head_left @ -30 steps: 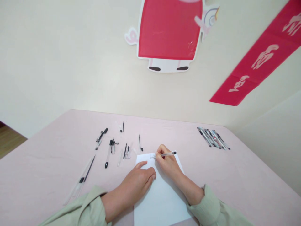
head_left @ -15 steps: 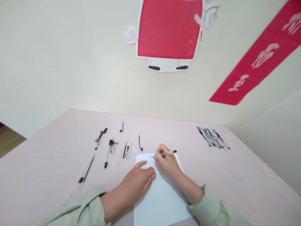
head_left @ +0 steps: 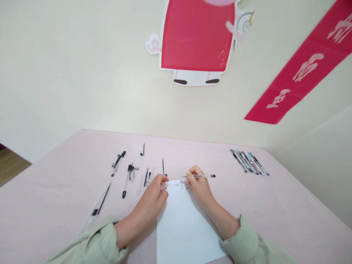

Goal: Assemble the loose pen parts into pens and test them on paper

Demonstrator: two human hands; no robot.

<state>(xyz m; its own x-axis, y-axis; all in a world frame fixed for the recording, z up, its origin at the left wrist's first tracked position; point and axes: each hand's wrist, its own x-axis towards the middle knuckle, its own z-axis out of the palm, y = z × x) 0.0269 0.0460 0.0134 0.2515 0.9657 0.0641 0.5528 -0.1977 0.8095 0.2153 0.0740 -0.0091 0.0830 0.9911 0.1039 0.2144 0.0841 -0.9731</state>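
Observation:
My right hand (head_left: 198, 186) grips a clear pen (head_left: 202, 176) with a black end, which lies nearly level just above the top edge of a white sheet of paper (head_left: 184, 227). Small scribbles (head_left: 183, 184) mark the sheet near the pen's tip. At the sheet's top left corner my left hand (head_left: 154, 194) has its fingers curled and pinched together. Something small and clear shows at its fingertips, but I cannot make out what. Both sleeves are pale green.
Loose pens and pen parts (head_left: 128, 176) lie scattered on the pink table (head_left: 55, 190) left of the sheet, with a long clear pen (head_left: 97, 207) nearer me. A row of several pens (head_left: 249, 160) lies at the far right. A wall with red decorations stands behind.
My left hand slid from flat on the sheet up to its top left corner and curled its fingers. My right hand moved slightly right and lifted the pen level; scribbles now show.

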